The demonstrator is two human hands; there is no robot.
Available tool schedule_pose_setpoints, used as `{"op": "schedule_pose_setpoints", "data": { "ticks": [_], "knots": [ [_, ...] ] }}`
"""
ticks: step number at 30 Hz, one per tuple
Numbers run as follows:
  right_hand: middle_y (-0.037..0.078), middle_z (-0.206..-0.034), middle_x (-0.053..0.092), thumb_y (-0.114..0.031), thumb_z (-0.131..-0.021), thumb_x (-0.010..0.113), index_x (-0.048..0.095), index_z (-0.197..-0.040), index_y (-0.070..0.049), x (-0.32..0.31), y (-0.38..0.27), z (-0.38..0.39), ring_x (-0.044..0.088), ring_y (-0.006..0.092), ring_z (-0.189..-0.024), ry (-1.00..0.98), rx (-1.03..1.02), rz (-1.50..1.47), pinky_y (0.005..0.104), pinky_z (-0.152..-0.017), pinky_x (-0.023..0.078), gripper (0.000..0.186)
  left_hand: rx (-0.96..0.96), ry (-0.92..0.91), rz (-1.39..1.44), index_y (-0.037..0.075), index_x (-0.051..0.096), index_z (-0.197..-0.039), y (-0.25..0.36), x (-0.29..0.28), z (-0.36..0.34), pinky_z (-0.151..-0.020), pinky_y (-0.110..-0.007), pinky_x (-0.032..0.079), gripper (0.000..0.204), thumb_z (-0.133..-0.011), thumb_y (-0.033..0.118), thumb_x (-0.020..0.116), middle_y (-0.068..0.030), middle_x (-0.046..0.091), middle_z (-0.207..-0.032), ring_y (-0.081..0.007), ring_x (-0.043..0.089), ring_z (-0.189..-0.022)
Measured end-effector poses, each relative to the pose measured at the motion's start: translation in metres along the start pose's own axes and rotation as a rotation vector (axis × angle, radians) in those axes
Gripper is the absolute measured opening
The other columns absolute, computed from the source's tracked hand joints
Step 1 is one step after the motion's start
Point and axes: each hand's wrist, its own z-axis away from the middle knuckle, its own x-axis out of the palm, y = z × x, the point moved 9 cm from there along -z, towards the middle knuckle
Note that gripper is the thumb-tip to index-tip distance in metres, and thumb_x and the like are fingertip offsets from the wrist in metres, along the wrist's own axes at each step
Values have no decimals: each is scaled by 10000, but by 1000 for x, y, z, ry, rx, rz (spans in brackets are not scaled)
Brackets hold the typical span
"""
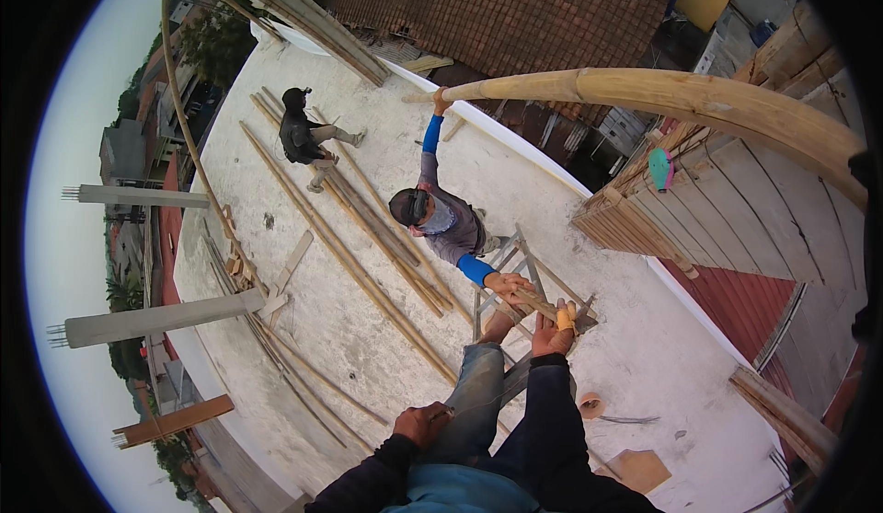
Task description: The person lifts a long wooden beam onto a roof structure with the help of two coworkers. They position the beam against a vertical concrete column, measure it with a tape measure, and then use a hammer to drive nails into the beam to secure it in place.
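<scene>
Pale roof (635, 320) lies below — wooden strip (541, 303) in the right hand (554, 333).

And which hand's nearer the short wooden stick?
Right. The right hand grips the near end of the wooden stick; the left hand is well away, by the left thigh.

An open-air building site, up on a pale concrete slab (547, 205) at roof height.
Unfinished concrete columns (166, 318) with bare steel bars poking from their ends stand along the slab's left side; long bamboo poles (347, 257) lie across the slab, and a boarded panel (763, 214) rises by its right edge. A tiled roof (515, 7) shows beyond the slab's far edge. On the slab are a person in dark clothing (302, 136) and a person with blue sleeves (451, 228).
</scene>
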Motion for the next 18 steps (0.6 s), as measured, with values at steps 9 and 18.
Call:
{"op": "schedule_pose_setpoints", "data": {
  "ticks": [9, 18],
  "knots": [
    [30, -1102, 641, -157, -913, 732, 583, -1338, -87, 83, -49, 23, 600, 225, -1151, -1, -211, 304, 452, -1081, 425, 455, 214, 37, 45, 189, 741, -1101, 54, -26, -2, -814, -473, 585, 258, -964, 389, 654, -132, 759, -981, -376, 726, -888],
    [31, -790, 564, -186, -977, 652, 638, -1224, -10, 187, -209, 99, 577, 174, -745, -380, -565, 339, 383, -798, 522, 304, 470, 44, 18, 109, 746, -1077, 138, -78, 15, -785, -436, 586, 193, -945, 234, 680, -137, 758, -990, -347, 734, -865]
  ]
}}
